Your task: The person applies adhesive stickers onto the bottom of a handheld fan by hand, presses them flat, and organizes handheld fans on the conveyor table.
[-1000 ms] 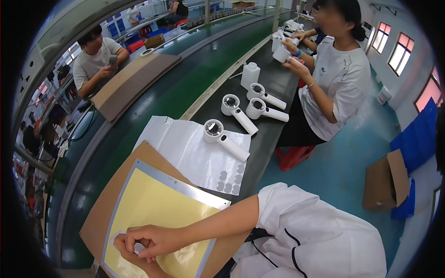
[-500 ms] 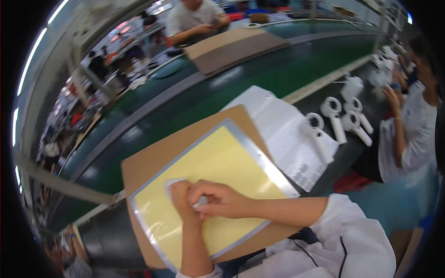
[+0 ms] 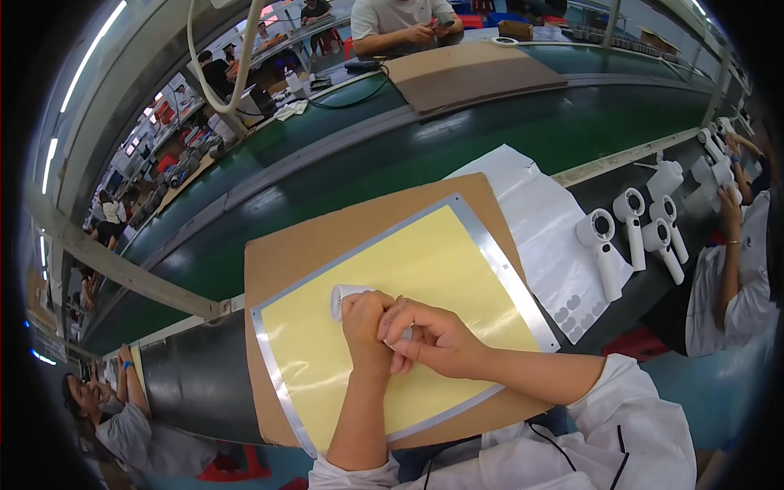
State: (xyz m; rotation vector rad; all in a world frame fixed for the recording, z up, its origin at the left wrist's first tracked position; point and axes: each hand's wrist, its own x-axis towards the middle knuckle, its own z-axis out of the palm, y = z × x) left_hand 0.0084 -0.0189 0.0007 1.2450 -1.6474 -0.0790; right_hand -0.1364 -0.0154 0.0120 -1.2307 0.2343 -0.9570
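Note:
My left hand [image 3: 367,327] is closed around a white handheld fan [image 3: 351,292]. The fan's round grilled head sticks out past the knuckles, facing left. My right hand [image 3: 433,336] meets it from the right, thumb and fingers pinched on a pale part that looks like the handle end; the fingers hide most of it. Both hands are over a yellow sheet [image 3: 327,380] with a silver border, which lies on a brown cardboard piece [image 3: 282,229].
Several white handheld fans [image 3: 606,257] lie to the right, one on a white plastic sheet [image 3: 539,237]. A green conveyor belt [image 3: 351,192] runs beyond, with cardboard [image 3: 474,77] on it. Co-workers sit across, at right and at left. A metal bar [image 3: 122,265] slants at left.
The view has swung, so the scene sits farther right in the picture. More of the fan's head now shows beyond my left hand. Both hands stay together over the yellow sheet.

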